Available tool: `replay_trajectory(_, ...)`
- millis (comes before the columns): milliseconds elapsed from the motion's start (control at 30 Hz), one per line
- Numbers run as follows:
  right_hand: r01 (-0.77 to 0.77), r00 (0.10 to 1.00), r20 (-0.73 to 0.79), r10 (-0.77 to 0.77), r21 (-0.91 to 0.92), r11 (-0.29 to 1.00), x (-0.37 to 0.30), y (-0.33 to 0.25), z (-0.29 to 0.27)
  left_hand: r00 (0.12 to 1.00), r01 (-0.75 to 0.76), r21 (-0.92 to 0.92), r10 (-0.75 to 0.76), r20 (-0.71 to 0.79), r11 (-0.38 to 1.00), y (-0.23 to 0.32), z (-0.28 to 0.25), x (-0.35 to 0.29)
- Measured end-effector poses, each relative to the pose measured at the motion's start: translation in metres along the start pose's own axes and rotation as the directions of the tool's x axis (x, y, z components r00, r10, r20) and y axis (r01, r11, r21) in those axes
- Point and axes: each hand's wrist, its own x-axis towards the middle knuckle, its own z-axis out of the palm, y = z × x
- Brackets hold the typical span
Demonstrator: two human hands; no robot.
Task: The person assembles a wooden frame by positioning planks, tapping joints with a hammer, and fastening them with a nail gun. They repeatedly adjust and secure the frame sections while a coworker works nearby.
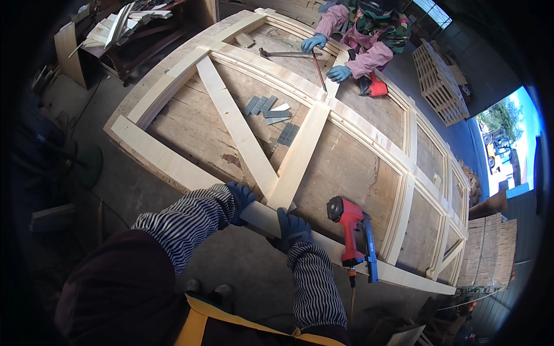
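Blue gloves cover both my hands at the near edge of a wooden frame. My left hand [241,203] is closed over the front board [261,219], beside the lower end of a diagonal board [236,124]. To its right, my right hand [293,229] grips the same board, its fingers by the near end of a crosspiece [301,153]. Fingers under the wood are hidden. Just right of that hand, a red and black nail gun [349,230] with a blue magazine lies across the front board. Grey staple strips [276,114] rest inside the frame.
Across the table [196,115], a co-worker's gloved hands [339,73] hold a red bar [318,72] near a hammer [288,54] and another red tool [375,86]. Scrap wood [124,26] is piled at far left; pallets [441,83] stand at far right.
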Motion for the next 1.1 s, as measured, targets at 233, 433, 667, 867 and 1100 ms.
replay_trajectory(233,0.002,1.0,-0.014,-0.002,-0.016,1.0,0.0,0.002,0.006,0.999,-0.019,0.0,0.019,-0.027,1.0,-0.003,0.006,0.002)
replay_trajectory(433,-0.015,1.0,0.022,0.015,-0.007,1.0,0.001,0.0,0.0,1.0,-0.009,-0.016,0.009,-0.002,1.0,-0.002,0.002,0.001)
replay_trajectory(667,-0.006,1.0,-0.005,0.006,-0.01,1.0,0.0,-0.001,0.0,0.999,-0.008,-0.015,0.008,-0.033,1.0,-0.001,0.004,-0.001)
replay_trajectory(867,0.047,0.994,-0.097,-0.048,-0.008,0.999,-0.001,0.003,0.006,1.0,-0.014,-0.006,0.014,0.009,1.0,0.0,-0.005,-0.001)
replay_trajectory(1100,0.062,0.989,-0.135,-0.064,-0.022,0.998,-0.002,0.006,0.012,1.0,-0.008,0.027,0.009,-0.02,1.0,-0.003,0.008,0.004)
